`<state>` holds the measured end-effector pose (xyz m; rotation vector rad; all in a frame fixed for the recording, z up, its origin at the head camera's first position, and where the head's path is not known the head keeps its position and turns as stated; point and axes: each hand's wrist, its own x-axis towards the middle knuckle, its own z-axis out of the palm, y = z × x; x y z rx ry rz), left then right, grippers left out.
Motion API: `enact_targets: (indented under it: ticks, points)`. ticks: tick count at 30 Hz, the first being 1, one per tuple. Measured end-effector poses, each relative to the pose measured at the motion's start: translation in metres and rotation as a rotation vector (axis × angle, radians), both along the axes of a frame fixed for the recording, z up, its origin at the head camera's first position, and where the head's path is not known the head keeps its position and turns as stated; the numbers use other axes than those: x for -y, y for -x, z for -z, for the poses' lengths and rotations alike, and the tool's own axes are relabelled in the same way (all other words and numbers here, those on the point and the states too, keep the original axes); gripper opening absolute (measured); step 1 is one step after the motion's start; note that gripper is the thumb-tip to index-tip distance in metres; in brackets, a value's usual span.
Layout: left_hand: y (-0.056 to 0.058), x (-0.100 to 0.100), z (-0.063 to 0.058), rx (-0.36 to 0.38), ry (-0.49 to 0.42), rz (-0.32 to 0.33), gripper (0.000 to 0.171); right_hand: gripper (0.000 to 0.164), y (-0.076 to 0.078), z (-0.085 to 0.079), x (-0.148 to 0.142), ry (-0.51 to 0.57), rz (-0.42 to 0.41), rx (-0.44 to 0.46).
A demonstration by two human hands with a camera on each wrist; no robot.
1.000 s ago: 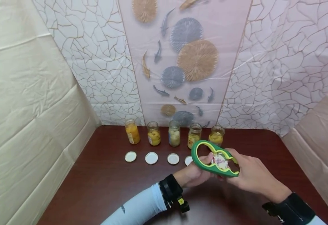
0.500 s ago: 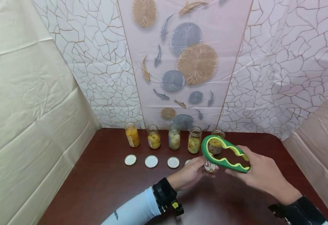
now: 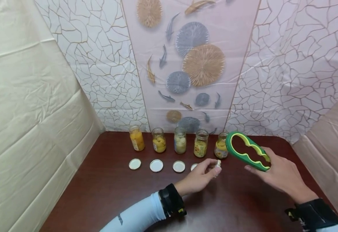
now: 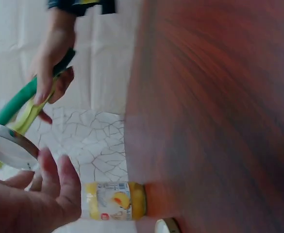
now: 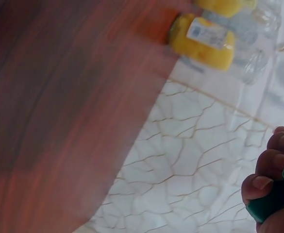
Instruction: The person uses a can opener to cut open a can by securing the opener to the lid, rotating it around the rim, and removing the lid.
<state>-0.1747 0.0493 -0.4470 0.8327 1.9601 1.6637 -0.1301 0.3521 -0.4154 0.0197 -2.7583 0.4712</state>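
Note:
My left hand (image 3: pixel 199 177) pinches a jar lid (image 3: pixel 218 163) on edge above the table; its pale inner side shows in the left wrist view, where the lid (image 4: pixel 13 149) sits at the fingertips. Held out to the right, my right hand (image 3: pixel 285 174) grips the end of a green jar opener (image 3: pixel 245 157) with a wavy lime-yellow inner edge. Nothing lies within the opener's loop. Just left of the opener stands an uncapped jar (image 3: pixel 221 146) of yellow fruit, whose label shows in the left wrist view.
Several more uncapped jars (image 3: pixel 201 145) of fruit line the table's back edge, upright. In front of them lie several lids (image 3: pixel 156 165), white inside up; one is partly behind my left hand. The dark red-brown table (image 3: pixel 105 190) meets a patterned wall sheet behind.
My right hand has drawn the jar opener away to the right, off the lid. My left hand keeps the lid and has turned it from face-up to on edge.

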Motion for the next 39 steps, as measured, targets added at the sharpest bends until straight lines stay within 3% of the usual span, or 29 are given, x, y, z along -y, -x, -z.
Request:
enact_targets:
  ticks: [3, 7, 12, 16, 21, 28, 34, 39]
  points:
    - [0.001, -0.008, 0.003, -0.261, 0.237, -0.019, 0.053, 0.093, 0.004, 0.006, -0.010, -0.002, 0.034, 0.012]
    - [0.007, -0.028, 0.007, -0.593, 0.581, 0.024, 0.060, 0.096, 0.008, 0.011, -0.028, -0.007, 0.080, 0.056]
    - [0.014, -0.061, 0.015, -0.774, 0.888, 0.114, 0.058, 0.098, 0.010, 0.018, -0.049, -0.002, 0.127, 0.107]
    - [0.021, -0.082, 0.025, -0.775, 0.987, 0.145, 0.049, 0.098, 0.012, 0.025, -0.060, 0.009, 0.152, 0.134]
    - [0.032, -0.094, 0.034, -0.712, 1.005, 0.132, 0.049, 0.099, 0.014, 0.028, -0.065, 0.007, 0.161, 0.142]
    - [0.044, -0.095, 0.035, -0.757, 1.010, 0.078, 0.053, 0.098, 0.012, 0.020, -0.057, 0.003, 0.146, 0.137]
    - [0.044, -0.093, 0.034, -0.684, 1.001, 0.037, 0.060, 0.096, 0.010, 0.018, -0.050, -0.001, 0.135, 0.124]
    - [0.049, -0.093, 0.043, -0.668, 0.962, 0.010, 0.070, 0.096, 0.008, 0.020, -0.048, 0.006, 0.134, 0.104]
